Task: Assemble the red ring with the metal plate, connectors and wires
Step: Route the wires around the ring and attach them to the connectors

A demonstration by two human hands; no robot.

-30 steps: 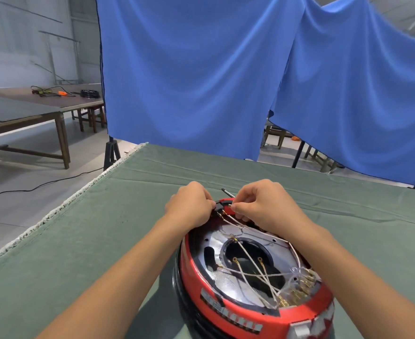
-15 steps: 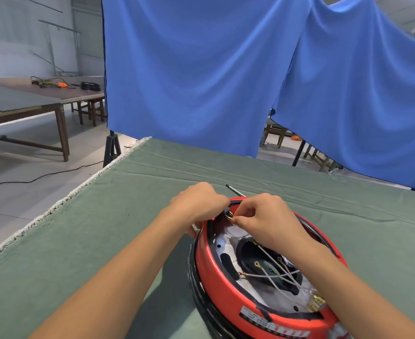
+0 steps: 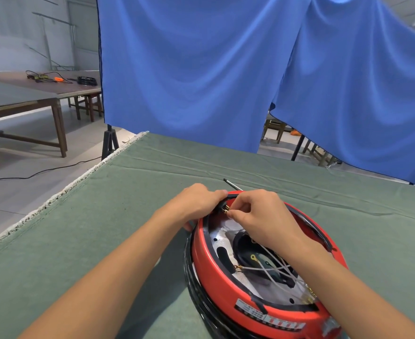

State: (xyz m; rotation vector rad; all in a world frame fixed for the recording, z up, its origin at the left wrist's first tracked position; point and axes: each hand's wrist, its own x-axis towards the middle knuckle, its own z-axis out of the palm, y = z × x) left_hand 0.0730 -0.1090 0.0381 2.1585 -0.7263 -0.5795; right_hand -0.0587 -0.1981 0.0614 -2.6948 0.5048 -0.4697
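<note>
Fingers of the right hand (image 3: 262, 216) pinch a small brass connector (image 3: 226, 209) at the ring's (image 3: 216, 263) far rim, just left of the knuckles. The left hand (image 3: 196, 204) curls over the rim beside it, gripping the ring. Best, I judge, to hold the ring firm, line the terminal up squarely, then push straight. White wires (image 3: 272, 267) cross the plate (image 3: 222, 230) below the wrist.

Workshop or bare industrial hall: grey concrete floor (image 3: 30, 192), long brown wooden trestle desk (image 3: 42, 94) carrying cables and tools, blue fabric backdrop (image 3: 189, 69) hung on black stands, green cloth-covered desk (image 3: 128, 216) as work surface.
</note>
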